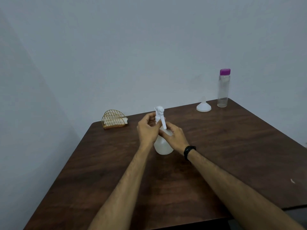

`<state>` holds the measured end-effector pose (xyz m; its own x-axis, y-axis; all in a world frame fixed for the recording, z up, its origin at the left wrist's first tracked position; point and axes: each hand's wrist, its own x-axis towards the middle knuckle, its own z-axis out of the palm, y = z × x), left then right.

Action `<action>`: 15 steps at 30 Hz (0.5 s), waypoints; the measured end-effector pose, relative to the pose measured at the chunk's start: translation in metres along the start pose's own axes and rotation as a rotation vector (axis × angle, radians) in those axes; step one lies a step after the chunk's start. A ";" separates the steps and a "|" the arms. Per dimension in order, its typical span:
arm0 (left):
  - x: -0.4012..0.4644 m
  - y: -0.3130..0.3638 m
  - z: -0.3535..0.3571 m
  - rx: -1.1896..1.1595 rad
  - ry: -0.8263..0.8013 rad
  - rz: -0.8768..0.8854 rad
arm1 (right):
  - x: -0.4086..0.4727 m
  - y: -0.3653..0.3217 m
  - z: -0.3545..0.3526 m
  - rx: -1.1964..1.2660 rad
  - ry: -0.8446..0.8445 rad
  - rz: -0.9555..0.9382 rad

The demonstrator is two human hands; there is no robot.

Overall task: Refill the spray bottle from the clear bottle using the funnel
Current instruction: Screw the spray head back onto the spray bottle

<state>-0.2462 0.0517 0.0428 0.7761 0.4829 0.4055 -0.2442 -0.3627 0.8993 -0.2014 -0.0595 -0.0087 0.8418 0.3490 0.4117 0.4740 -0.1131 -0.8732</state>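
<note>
Mid-tabletop [232, 146], the sprayer [163, 146] looks light, thin-walled, squashy. Left hand [147, 130] grasps its neck collar, right hand [174, 137] its shoulder: grip there. Funnel [203, 107] and capped bottle [223, 90] wait at two o'clock.

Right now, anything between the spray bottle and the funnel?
No. In the head view, only bare table lies between the spray bottle and the funnel.

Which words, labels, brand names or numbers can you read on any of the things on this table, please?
None can be read.
White translucent plastic spray bottle: no label shows.
Tall clear bottle with purple cap: no print visible.
White plastic funnel: plain.
Gold wire napkin holder: no text.
Black wristband: too small to tell.
</note>
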 end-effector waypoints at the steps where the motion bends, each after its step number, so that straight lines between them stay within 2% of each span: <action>1: 0.001 -0.001 0.000 0.009 0.007 0.007 | -0.001 0.002 0.002 0.006 0.016 -0.009; 6: 0.000 -0.008 0.002 -0.073 0.007 0.034 | -0.006 0.013 0.010 0.002 0.073 -0.028; 12: 0.005 -0.021 -0.003 -0.110 -0.179 0.126 | -0.003 0.021 0.013 0.004 0.086 -0.053; 15: 0.004 -0.023 0.000 -0.160 -0.210 0.124 | -0.004 0.020 0.013 0.026 0.088 -0.040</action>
<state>-0.2378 0.0620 0.0232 0.8341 0.2608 0.4861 -0.4203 -0.2702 0.8662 -0.1982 -0.0515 -0.0314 0.8423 0.2697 0.4667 0.5017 -0.0760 -0.8617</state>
